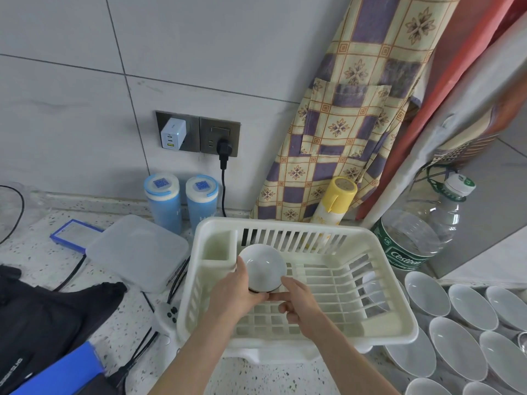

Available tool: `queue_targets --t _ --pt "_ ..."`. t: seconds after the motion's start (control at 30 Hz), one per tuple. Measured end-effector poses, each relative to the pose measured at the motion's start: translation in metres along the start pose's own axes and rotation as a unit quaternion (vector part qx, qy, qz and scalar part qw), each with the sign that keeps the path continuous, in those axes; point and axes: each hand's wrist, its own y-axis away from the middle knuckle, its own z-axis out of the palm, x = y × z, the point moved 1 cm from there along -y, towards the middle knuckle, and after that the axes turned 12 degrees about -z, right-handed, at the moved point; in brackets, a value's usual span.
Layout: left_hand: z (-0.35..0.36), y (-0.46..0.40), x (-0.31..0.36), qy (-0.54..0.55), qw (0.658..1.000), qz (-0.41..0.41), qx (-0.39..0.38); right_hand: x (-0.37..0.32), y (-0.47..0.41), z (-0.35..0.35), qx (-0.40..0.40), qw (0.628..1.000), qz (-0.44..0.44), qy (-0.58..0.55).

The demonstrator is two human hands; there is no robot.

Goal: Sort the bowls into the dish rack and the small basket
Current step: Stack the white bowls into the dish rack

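head view: left hand (pixel 239 292) holds bowl (pixel 263 267) tilted, opening facing away.

bowls (pixel 427 293) at least 10, some cut off | dish rack (pixel 385 323) 1 | blue canisters (pixel 163 205) 2 | water bottle (pixel 422 229) 1 | hands (pixel 236 289) 2

The speckled counter (pixel 273 374) carries a cream dish rack (pixel 385 332), white bowls (pixel 453 349) to its right, a large water bottle (pixel 413 238), two blue canisters (pixel 182 201), a translucent lidded container (pixel 137 249) and a black bag (pixel 42 317)
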Motion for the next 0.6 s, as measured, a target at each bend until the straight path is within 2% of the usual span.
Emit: queue_targets --t 0.3,0.6 --pt "0.001 -0.002 0.002 0.015 1.0 -0.006 -0.021 0.006 0.0 0.001 -0.039 0.997 -0.045 0.041" --pt "0.004 -0.003 0.002 0.001 1.0 -0.01 0.005 0.011 -0.001 0.002 -0.082 0.992 -0.069 0.061"
